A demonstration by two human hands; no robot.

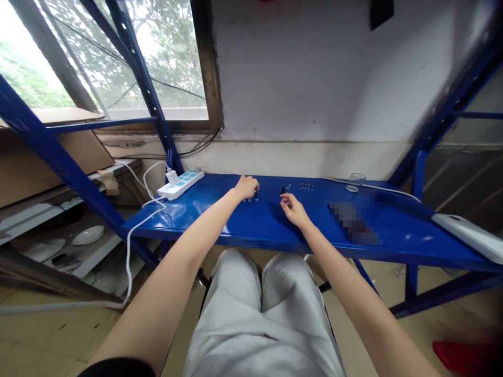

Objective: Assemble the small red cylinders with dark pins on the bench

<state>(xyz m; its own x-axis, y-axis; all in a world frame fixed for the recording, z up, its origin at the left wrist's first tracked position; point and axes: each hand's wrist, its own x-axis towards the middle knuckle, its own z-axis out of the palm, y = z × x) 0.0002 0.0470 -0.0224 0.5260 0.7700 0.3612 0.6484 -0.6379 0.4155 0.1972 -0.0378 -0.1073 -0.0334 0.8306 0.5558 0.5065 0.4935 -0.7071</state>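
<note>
On the blue table (251, 225) my left hand (247, 187) is closed, fingers curled downward. A small dark cylinder (257, 195) with a pale end sticks out below its fingertips. Some tiny light pieces (247, 199) lie under that hand, partly hidden. To the right, my right hand (294, 209) has its thumb and fingers pinched together. A second short black piece (283, 190) shows right at these fingertips; its exact kind is too small to tell. Just beyond it is a tiny clear bit (290, 186). Several small shiny pieces (306, 186) sit in rows farther right.
A white power strip (181, 184) with a plugged-in white cable stands at the back left. A clear glass cup (356, 181) is at the back right. Nearer lies a pixelated dark object (353, 222). A white flat object (469, 236) rests at the right edge. Blue frame posts (418, 173) rise beside the table.
</note>
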